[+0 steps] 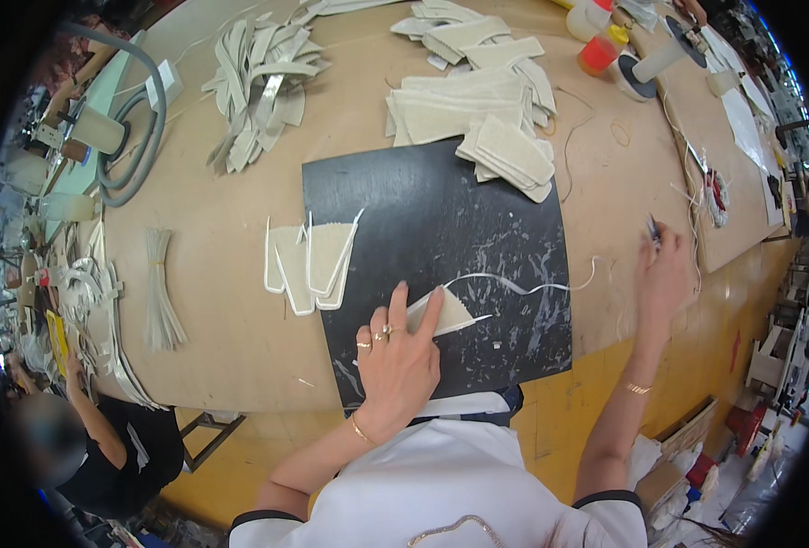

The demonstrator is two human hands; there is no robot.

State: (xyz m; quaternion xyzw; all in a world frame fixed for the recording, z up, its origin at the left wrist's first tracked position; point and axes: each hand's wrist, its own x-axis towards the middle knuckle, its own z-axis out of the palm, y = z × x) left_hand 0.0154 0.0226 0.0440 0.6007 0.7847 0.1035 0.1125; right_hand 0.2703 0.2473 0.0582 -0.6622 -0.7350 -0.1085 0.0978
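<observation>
My left hand (pixel 400 361) lies flat with its fingers apart, pressing a small beige fabric piece (pixel 455 315) onto the black mat (pixel 404 201). A thin white strip (pixel 514 286) runs from that piece toward the right, past the mat's edge. Off the mat to the right, my right hand (pixel 665 269) is closed around a small pointed metal tool (pixel 654 230), mostly hidden by the fingers. Left of my left hand, several beige pieces edged with white strip (pixel 318 265) overlap, partly on the mat and partly on the table.
Stacks of beige fabric pieces (pixel 464 105) and a heap of curved strips (pixel 258 91) cover the far side. A bundle of pale strips (pixel 161 283) lies left. A red bottle with a yellow cap (pixel 599 55) and a spool (pixel 656 64) stand far right. A co-worker (pixel 103 447) is at lower left.
</observation>
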